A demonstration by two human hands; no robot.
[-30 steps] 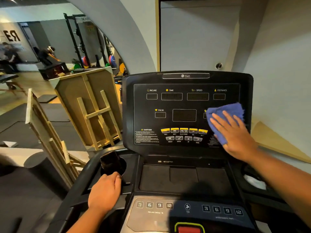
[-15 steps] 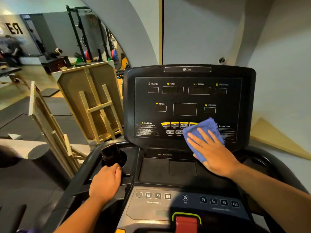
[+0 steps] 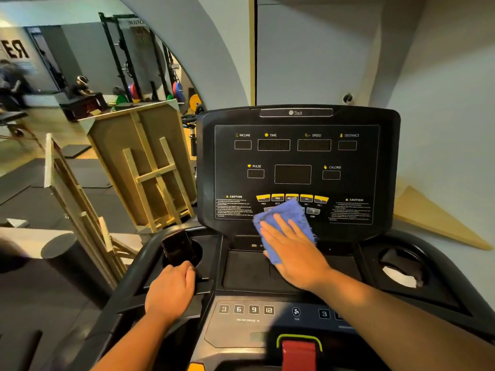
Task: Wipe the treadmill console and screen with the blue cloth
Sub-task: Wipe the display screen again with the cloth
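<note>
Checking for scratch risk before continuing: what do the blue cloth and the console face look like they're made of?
Blue cloth: looks like soft terry or microfibre, fuzzy nap with frayed edges. Console face: apparently smooth black plastic, semi-gloss, judging by faint sheen and flat printed labels. The right hand presses the cloth flat.

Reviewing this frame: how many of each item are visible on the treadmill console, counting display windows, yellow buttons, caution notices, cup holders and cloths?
Display windows: 7
Yellow buttons: 5
Caution notices: 2
Cup holders: 2
Blue cloth: 1
Total: 17
</note>
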